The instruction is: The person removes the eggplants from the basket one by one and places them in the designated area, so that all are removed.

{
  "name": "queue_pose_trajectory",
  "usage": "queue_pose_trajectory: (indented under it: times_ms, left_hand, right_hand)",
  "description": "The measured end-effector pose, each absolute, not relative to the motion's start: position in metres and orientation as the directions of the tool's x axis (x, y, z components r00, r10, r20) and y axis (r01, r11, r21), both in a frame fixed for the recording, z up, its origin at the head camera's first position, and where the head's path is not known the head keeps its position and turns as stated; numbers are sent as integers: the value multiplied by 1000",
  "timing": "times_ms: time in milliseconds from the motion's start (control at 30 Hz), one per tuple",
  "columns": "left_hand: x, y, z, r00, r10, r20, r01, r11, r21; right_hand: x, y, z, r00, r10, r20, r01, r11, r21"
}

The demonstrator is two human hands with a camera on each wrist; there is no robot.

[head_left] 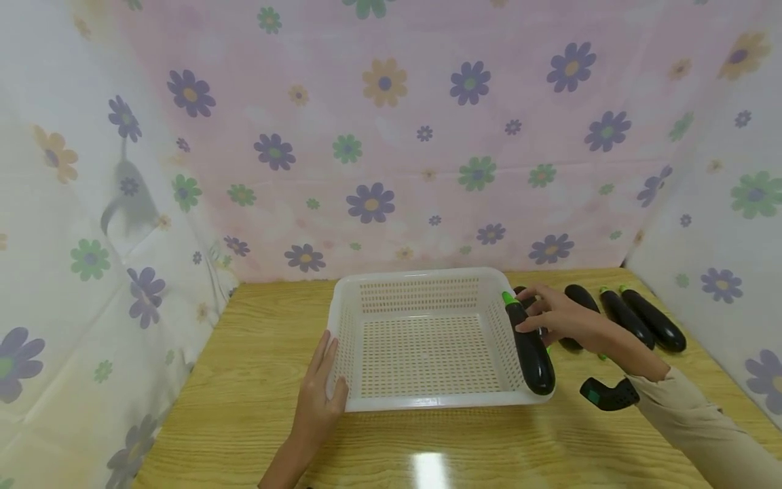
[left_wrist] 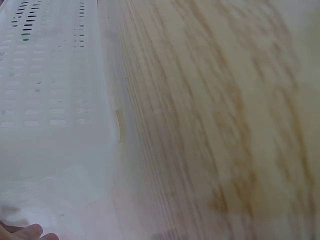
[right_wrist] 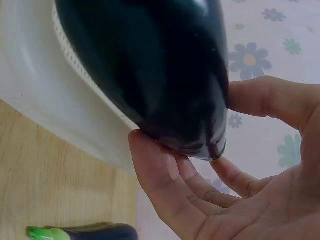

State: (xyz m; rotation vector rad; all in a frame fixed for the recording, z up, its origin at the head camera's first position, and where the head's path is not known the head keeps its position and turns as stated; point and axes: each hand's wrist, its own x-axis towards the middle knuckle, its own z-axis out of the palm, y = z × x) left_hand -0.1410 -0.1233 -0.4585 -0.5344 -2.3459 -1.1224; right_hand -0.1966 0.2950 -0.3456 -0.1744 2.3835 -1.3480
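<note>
A white perforated plastic basket point(head_left: 427, 353) stands on the wooden table, its mesh floor bare. My left hand point(head_left: 318, 397) grips its left rim near the front corner, with the thumb over the edge; in the left wrist view only fingertips point(left_wrist: 32, 232) show against the white wall. My right hand point(head_left: 559, 319) holds a glossy black eggplant point(head_left: 531, 353) by its upper part, over the basket's right rim. The eggplant's green stem end points away and its rounded end points toward me. In the right wrist view, thumb and fingers pinch the dark eggplant point(right_wrist: 150, 70).
Several more eggplants point(head_left: 654, 319) lie on the table to the right, some partly hidden behind my right hand and wrist. A black wrist device point(head_left: 607, 394) sits on my right sleeve. Flowered cloth point(head_left: 421, 163) hangs behind the table point(head_left: 263, 380) and on both sides.
</note>
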Motion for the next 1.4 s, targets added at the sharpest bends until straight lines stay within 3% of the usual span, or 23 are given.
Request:
queue_pose_trajectory:
  times_ms: [667, 1400]
  left_hand:
    - [-141, -124, -457, -830, 126, 543, 504, 587, 633]
    - [-138, -122, -455, -825, 123, 552, 511, 578, 636]
  right_hand:
    - [-178, 320, -357, -924, -244, -293, 145, 486, -862]
    - [-166, 343, -370, -924, -217, -314, 161, 525, -836]
